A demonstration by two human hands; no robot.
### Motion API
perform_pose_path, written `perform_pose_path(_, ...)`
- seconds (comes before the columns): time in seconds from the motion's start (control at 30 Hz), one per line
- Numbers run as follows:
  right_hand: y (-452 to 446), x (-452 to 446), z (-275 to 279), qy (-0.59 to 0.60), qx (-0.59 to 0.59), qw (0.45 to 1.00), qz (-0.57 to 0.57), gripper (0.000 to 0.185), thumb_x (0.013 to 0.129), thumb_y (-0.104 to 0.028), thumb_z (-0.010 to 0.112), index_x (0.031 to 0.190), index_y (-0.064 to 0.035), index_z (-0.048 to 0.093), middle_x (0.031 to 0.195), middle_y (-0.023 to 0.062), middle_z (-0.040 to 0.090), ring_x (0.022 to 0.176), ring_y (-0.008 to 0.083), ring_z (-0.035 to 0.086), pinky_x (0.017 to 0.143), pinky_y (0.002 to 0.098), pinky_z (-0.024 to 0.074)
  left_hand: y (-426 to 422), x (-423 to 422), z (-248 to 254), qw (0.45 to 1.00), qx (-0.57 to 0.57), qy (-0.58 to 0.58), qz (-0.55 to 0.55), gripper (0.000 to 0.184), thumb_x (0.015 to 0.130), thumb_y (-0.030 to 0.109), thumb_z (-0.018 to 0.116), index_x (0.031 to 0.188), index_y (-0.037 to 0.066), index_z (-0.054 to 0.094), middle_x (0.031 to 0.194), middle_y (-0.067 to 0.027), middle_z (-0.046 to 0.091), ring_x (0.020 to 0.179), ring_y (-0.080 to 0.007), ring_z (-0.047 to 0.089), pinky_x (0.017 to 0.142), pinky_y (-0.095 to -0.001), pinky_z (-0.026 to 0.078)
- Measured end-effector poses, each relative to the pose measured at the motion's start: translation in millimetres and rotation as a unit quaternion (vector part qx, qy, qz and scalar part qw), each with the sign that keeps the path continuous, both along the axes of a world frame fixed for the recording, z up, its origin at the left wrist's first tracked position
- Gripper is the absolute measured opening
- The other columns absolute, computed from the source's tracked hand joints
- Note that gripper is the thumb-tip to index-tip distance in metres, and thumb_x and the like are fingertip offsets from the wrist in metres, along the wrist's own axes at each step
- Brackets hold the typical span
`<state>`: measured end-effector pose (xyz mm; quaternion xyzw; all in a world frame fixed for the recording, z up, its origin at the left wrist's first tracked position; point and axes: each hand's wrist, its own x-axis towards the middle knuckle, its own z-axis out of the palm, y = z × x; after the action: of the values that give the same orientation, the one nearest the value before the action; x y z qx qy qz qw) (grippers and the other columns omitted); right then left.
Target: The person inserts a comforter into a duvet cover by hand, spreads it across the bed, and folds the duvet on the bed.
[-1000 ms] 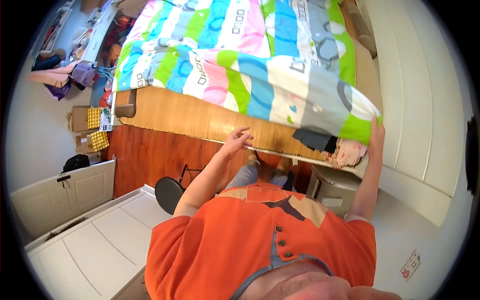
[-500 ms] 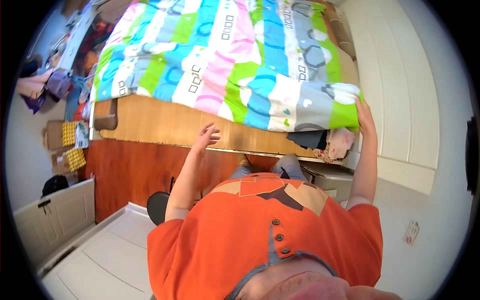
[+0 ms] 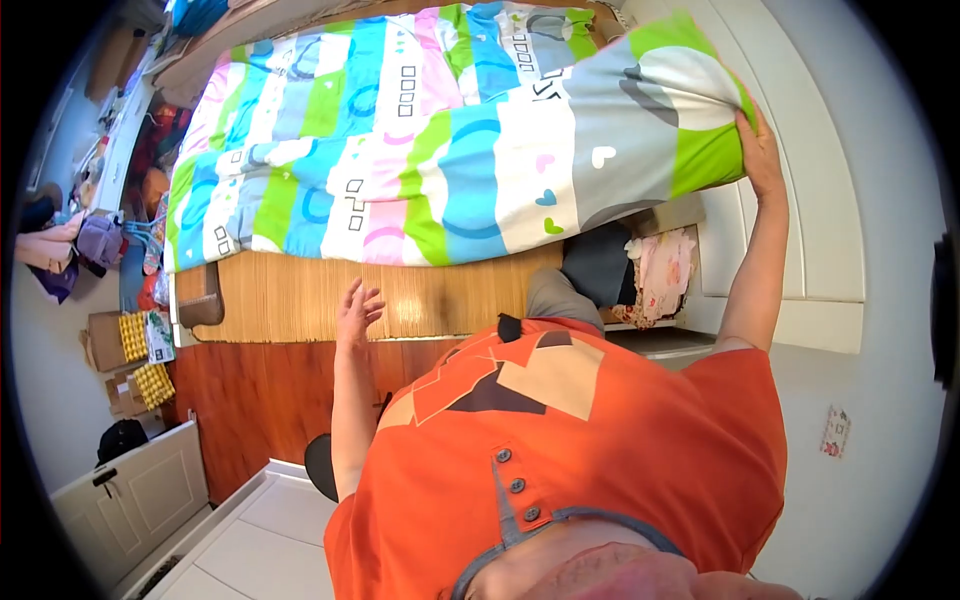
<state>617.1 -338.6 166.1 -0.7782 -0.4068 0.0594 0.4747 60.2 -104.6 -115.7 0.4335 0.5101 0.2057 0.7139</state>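
A quilt (image 3: pixel 400 150) with green, blue, white, grey and pink stripes lies over the bed. Its near right corner is lifted beside the wardrobe. My right hand (image 3: pixel 762 160) grips that corner, fingers wrapped round the green edge. My left hand (image 3: pixel 358 312) hangs in the air over the near edge of the bed mat (image 3: pixel 440 300), fingers apart and holding nothing. Under the raised part of the quilt lie a dark folded cloth (image 3: pixel 598 265) and a pink floral cloth (image 3: pixel 662 272).
A white wardrobe (image 3: pixel 820 200) stands close on the right. On the left are a bedside post (image 3: pixel 200 296), yellow egg trays (image 3: pixel 153 385), cardboard boxes (image 3: pixel 104 338) and a white door (image 3: pixel 140 480). A black stool (image 3: pixel 320 466) stands behind my left arm.
My right hand has risen and moved forward, lifting the quilt's corner and uncovering more of the folded cloths. My left hand has shifted left and stays open. The view has shifted too.
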Motion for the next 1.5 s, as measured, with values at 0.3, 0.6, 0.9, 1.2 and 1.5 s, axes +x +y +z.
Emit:
perform_pose_path(0.3, 51.9, 244.8, -201.6, -0.066, -0.069, 0.982, -0.163, 0.038, 0.093, -0.024, 0.039, 0.128, -0.0097, 0.044, 0.123, 0.0156, 0.050, 0.116, 0.0260, 0.046, 0.097, 0.0334, 0.0344, -8.9, 55.4, -40.7, 0.984, -0.116, 0.113, 0.080, 0.041, 0.090, 0.027, 0.049, 0.126, 0.010, 0.038, 0.098, -0.0113, 0.058, 0.069, -0.0191, 0.061, 0.056, -0.0272, 0.048)
perform_pose_path(0.6, -40.8, 234.5, -422.9, 0.178, -0.236, 0.931, -0.215, 0.048, 0.086, -0.031, 0.050, 0.124, -0.0009, 0.044, 0.119, 0.0224, 0.050, 0.113, 0.0328, 0.046, 0.096, 0.0379, 0.0348, -9.4, 169.6, -104.2, 0.972, -0.101, 0.175, -0.123, 0.052, 0.086, 0.027, 0.055, 0.129, 0.004, 0.036, 0.094, -0.0108, 0.058, 0.064, -0.0152, 0.059, 0.054, -0.0249, 0.047)
perform_pose_path(0.9, -84.5, 65.6, -457.1, 0.656, -0.213, 0.651, -0.316, 0.081, 0.076, -0.057, 0.056, 0.134, -0.0110, 0.022, 0.120, 0.0223, 0.041, 0.115, 0.0360, 0.038, 0.092, 0.0528, 0.0334, 40.2, 206.4, -190.6, 0.916, -0.119, 0.382, 0.020, 0.060, 0.079, 0.031, 0.062, 0.127, 0.003, 0.038, 0.098, -0.0130, 0.056, 0.076, -0.0180, 0.055, 0.057, -0.0301, 0.046)
perform_pose_path(1.2, -82.7, 53.8, -553.3, 0.641, 0.063, 0.594, -0.482, 0.046, 0.082, -0.051, 0.054, 0.112, -0.0156, 0.050, 0.101, 0.0065, 0.057, 0.093, 0.0265, 0.052, 0.078, 0.0450, 0.0432, 78.1, 152.7, -285.7, 0.902, -0.204, 0.185, 0.332, 0.049, 0.079, 0.037, 0.062, 0.118, 0.015, 0.044, 0.104, -0.0070, 0.055, 0.085, -0.0204, 0.053, 0.062, -0.0355, 0.043)
perform_pose_path(1.5, -76.9, 64.9, -540.8, 0.627, 0.040, 0.618, -0.474, 0.034, 0.082, -0.027, 0.060, 0.110, -0.0090, 0.053, 0.109, 0.0091, 0.057, 0.096, 0.0263, 0.054, 0.083, 0.0421, 0.0457, 95.2, 158.0, -263.1, 0.907, -0.193, 0.279, 0.250, 0.038, 0.080, 0.036, 0.058, 0.105, 0.007, 0.053, 0.082, -0.0070, 0.060, 0.063, -0.0210, 0.055, 0.048, -0.0344, 0.039)
